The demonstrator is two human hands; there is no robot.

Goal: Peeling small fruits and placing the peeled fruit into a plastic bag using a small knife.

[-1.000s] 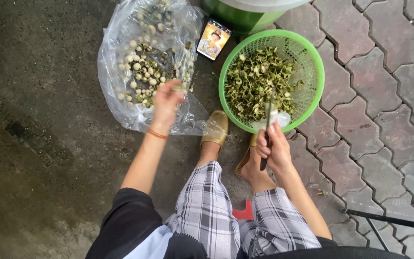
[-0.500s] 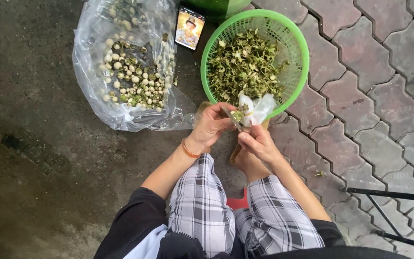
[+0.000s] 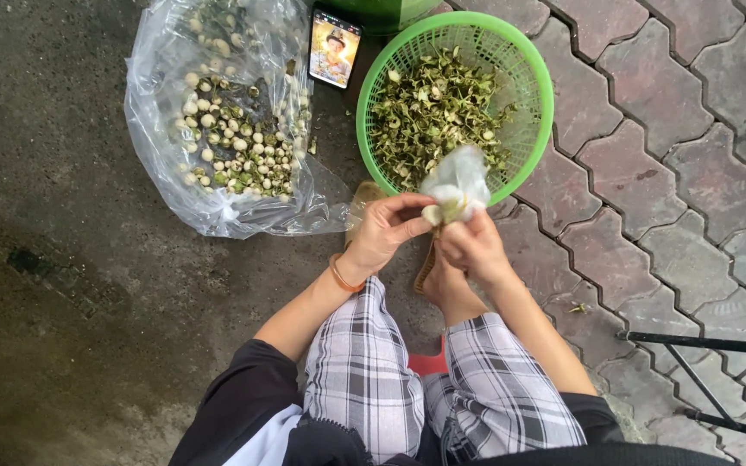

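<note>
Left hand (image 3: 388, 231) and right hand (image 3: 470, 246) meet at frame centre, both pinched narrow on small pale round bulb (image 3: 433, 213) with crumpled whitish wrap (image 3: 457, 179) bunched above it. Green basket (image 3: 524, 82) at 12 o'clock from hands, just beside, full of green trimmings (image 3: 433, 108). Clear plastic bag (image 3: 166, 164) of pale bulbs at 10 o'clock, on pavement. Phone (image 3: 335, 48) between bag and basket, screen lit.

Lit phone screen (image 3: 335, 47) stands between clear plastic bag (image 3: 218, 121) and green basket (image 3: 455, 95).
</note>
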